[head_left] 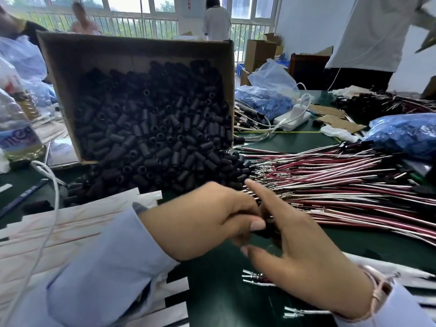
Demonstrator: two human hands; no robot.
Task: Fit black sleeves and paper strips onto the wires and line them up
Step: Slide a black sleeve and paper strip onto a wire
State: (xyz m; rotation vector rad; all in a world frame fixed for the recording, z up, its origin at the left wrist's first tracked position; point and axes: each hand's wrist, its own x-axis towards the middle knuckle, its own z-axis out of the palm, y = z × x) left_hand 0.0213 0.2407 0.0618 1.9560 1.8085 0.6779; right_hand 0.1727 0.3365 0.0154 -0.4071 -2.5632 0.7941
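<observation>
Pinching black sleeve (267, 230) between left hand (200, 220) fingers (257, 224), right hand (306, 263) just beside.

Slim pickings for reading: the plastic bottle (16, 123) at the left edge wears a blue label (17, 139) with big white letters, blurred and cut off, so only a fragment like "nte" comes through. Up at the top edge, a white sign (189, 3) carries red characters, too small and too cropped to make out.
</observation>
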